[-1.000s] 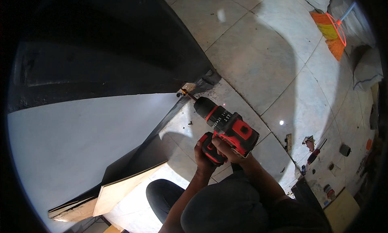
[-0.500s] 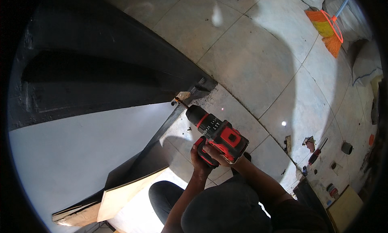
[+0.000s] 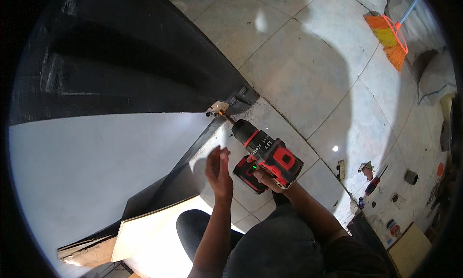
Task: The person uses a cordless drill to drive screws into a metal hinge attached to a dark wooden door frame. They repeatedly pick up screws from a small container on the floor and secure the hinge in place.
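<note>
My right hand (image 3: 268, 180) is wrapped round the grip of a red and black cordless drill (image 3: 274, 161). A small green light glows on the drill near its battery. Its bit (image 3: 226, 116) points up and left, the orange tip close to a chipped corner of the black panel (image 3: 144, 70). Whether the tip touches there I cannot tell. My left hand (image 3: 220, 171) is raised left of the battery, apart from the drill, with its fingers stretched out and nothing visible in it. A pale grey panel (image 3: 106, 167) meets the black one along its lower edge.
Pale floor tiles (image 3: 289, 70) spread to the right. A screwdriver (image 3: 376, 181), a dark round piece (image 3: 411, 177) and small scraps lie there. An orange and yellow broom (image 3: 390, 39) stands by white sacks (image 3: 436, 80). A light board (image 3: 140, 232) lies at lower left.
My left hand has let go of the drill's lower part and moved up and left. The drill and its bit have shifted slightly right in the picture.
</note>
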Tool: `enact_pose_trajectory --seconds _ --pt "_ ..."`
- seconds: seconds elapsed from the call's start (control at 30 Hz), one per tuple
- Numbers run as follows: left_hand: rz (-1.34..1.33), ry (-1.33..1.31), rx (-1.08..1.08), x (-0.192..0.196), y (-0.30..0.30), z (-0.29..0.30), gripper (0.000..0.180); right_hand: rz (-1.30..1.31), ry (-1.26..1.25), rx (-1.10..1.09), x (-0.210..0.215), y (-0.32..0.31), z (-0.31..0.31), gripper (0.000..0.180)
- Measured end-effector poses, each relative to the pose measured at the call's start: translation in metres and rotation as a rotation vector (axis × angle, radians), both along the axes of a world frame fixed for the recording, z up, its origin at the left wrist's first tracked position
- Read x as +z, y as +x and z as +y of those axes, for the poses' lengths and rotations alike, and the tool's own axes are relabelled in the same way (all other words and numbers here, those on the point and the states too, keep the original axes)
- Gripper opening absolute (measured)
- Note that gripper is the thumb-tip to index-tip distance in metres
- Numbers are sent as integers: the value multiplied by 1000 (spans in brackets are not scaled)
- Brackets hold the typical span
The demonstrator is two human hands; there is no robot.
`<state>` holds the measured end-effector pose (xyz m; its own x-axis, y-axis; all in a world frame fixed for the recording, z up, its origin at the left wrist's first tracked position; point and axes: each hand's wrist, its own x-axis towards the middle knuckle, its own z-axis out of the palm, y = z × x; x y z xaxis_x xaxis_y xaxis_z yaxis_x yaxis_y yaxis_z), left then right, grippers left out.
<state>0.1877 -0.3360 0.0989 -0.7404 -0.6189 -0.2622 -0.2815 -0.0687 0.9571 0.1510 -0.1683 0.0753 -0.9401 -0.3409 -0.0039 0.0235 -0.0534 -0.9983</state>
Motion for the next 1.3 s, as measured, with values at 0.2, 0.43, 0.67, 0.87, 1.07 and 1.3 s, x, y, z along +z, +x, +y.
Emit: enact_pose_trajectory --seconds 0.2,0.43,0.67,0.87,1.07,1.3 --pt "120 -431 -30 50 -61 1 23 576 169 -36 16 -24 -2 34" --pt "179 251 -103 86 -70 25 29 419 -26 -34 30 -40 -8 37" --pt "24 134 -227 89 -76 5 20 171 -215 79 34 -45 -8 44" --pt "71 153 -308 80 -70 -13 38 246 -70 36 26 -45 -6 51" --pt "142 59 -318 67 -76 -9 47 309 -46 -15 22 -45 -5 54" --pt "207 15 -296 70 -80 -7 47 358 -65 -36 26 -48 -11 56"
